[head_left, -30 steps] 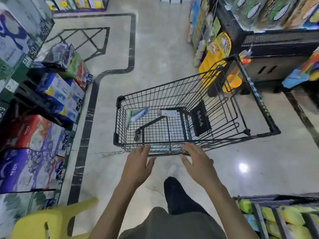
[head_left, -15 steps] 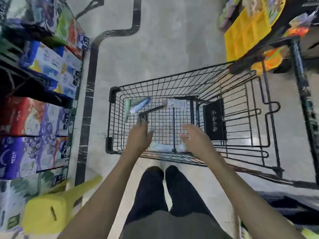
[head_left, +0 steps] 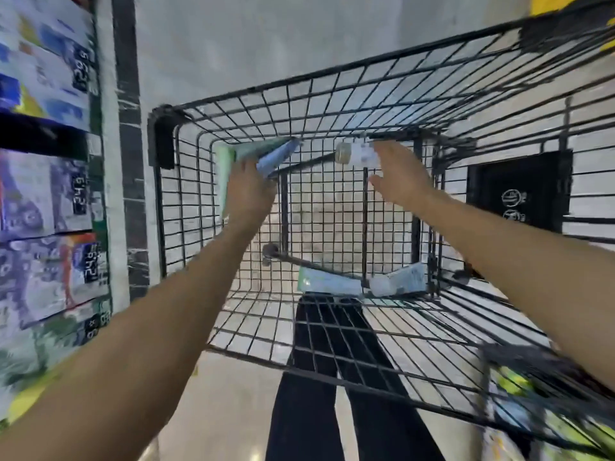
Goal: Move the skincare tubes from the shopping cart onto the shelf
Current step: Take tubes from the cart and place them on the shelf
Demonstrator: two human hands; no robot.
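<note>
- Cart (head_left: 173, 141): black wire shopping cart seen from above, tilted in frame, heavy motion blur; both arms reach down into the basket.
- Left hand (head_left: 248, 191): deep in the far left corner of the basket, back of the hand to the camera, fingers over the near ends of the green tube (head_left: 253, 149) and blue tube (head_left: 278, 158); touching them, but whether it grips them I cannot tell, fingertips hidden.
- Right hand (head_left: 397, 179): fingers spread and mostly straight, thumb apart, reaching at the white tube (head_left: 357, 154); fingertips over or just at its right end, no closed hold visible.
- Green tube and blue tube: lie side by side at the far left of the basket floor, blue one angled up to the right, the two touching or overlapping.
- White tube: far side of basket, middle, lying roughly level, round cap end pointing left.
- Near tubes: pale green tube (head_left: 327, 282) and a light blue-white tube (head_left: 399, 281) lie on the basket floor against the near wall, end to end, well apart from both hands.
- Shelf (head_left: 50, 181): left edge of frame, stacked coloured boxes with price tags, blurred.
- Floor (head_left: 266, 38): pale tile with a dark stripe along the shelf.
- Legs (head_left: 319, 394): person's dark trousers visible through and below the cart mesh.
</note>
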